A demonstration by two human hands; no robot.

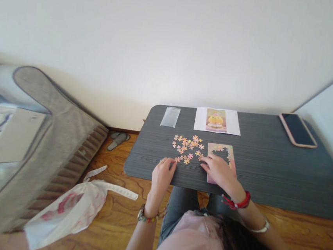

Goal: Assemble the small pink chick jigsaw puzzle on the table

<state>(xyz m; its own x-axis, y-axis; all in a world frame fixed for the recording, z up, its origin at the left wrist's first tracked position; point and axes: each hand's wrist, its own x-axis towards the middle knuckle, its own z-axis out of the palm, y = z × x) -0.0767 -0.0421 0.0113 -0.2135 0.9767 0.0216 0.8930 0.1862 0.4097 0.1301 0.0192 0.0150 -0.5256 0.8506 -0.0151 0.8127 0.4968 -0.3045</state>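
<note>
Loose jigsaw puzzle pieces (184, 143) in pink, orange and yellow lie scattered on the dark table (268, 170). At their near left edge is my left hand (161, 173), its thumb and forefinger closed together at a pink puzzle piece (177, 160). My right hand (219, 170) lies partly over the puzzle frame (210, 177), which has a jagged inner edge and a dark gap in the middle. The right fingers are stretched out with the thumb apart. Their tips reach a puzzle piece (200, 157) left of the frame. My right palm hides part of the frame.
Behind the pieces lie a clear plastic bag (170, 116) and a paper sheet with a yellow cartoon picture (216, 120). A phone (298, 130) rests at the far right. On the floor at left are slippers (118, 140) and a white bag (70, 210), beside a grey sofa (62, 130).
</note>
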